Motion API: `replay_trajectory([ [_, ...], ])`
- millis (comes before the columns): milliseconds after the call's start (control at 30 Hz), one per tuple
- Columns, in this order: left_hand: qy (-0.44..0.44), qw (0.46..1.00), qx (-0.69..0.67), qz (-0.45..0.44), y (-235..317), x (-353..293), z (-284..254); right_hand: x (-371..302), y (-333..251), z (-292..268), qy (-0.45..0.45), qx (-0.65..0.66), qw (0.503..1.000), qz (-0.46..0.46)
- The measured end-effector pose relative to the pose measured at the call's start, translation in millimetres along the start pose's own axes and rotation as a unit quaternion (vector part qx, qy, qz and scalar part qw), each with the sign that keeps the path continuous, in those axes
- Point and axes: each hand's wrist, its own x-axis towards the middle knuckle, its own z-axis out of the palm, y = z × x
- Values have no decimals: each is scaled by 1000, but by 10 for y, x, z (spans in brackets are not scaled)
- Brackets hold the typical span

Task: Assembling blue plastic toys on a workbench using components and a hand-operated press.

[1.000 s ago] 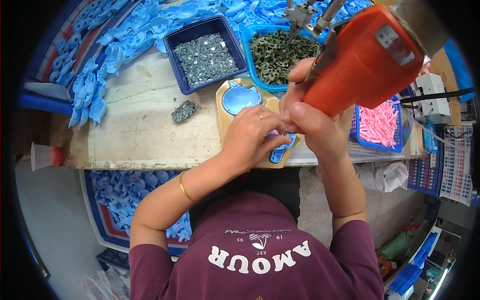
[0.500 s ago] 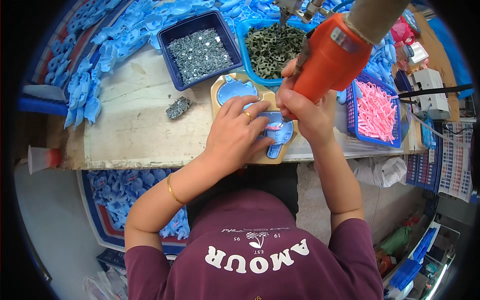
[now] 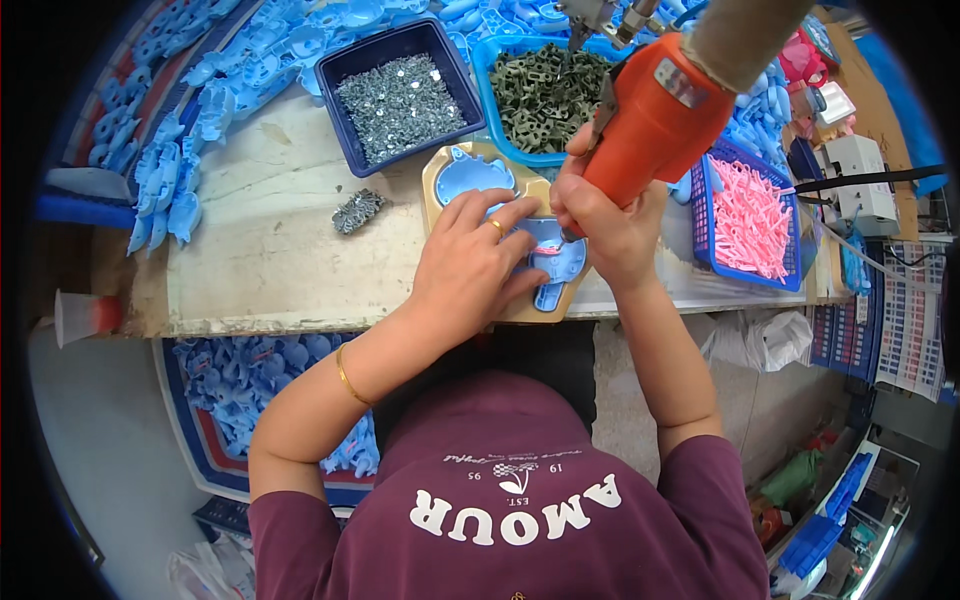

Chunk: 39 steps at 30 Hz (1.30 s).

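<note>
My right hand is wrapped round an orange power screwdriver, its tip pointing down at the lower blue plastic shell part. That shell part lies in a tan fixture, with a small pink piece on it. Spread fingers of my left hand rest over the fixture, the tips at the lower shell part near the pink piece. Above them, a second blue shell part sits in the fixture's upper hollow. The screwdriver's exact contact point is too small to make out.
Behind the fixture stand a dark blue bin of small screws and a light blue tub of dark metal clips. A screw pile lies left. At right is a blue basket of pink pieces. Blue parts heap along the back.
The screwdriver and my right hand have shifted slightly left. The fixture sits a touch higher in the picture. My left hand stays nearly in place, its thumb slightly changed.
</note>
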Motion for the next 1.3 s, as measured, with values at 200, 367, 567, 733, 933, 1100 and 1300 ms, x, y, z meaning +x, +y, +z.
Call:
replay_trajectory([
  [200,15,1000,-4,-12,25,-106,-91,86,-315,81,-145,-25,989,-12],
  [367,71,996,0,-48,-27,-356,-260,316,-1027,-55,-117,-321,889,-306],
  [567,67,997,-21,-22,51,-511,-264,1572,-1395,-190,-28,-414,783,-464],
  [733,64,998,-20,-21,27,-590,-243,1755,-1429,102,-95,-412,805,-416],
  [933,36,999,13,-14,33,-583,-182,1032,-1380,626,-86,10,987,-139],
  [1100,22,999,41,-26,-4,-578,-68,749,-1231,690,-44,45,996,-64],
  [1300,7,997,66,-27,30,-530,-72,575,-1137,611,-68,69,995,-33],
])
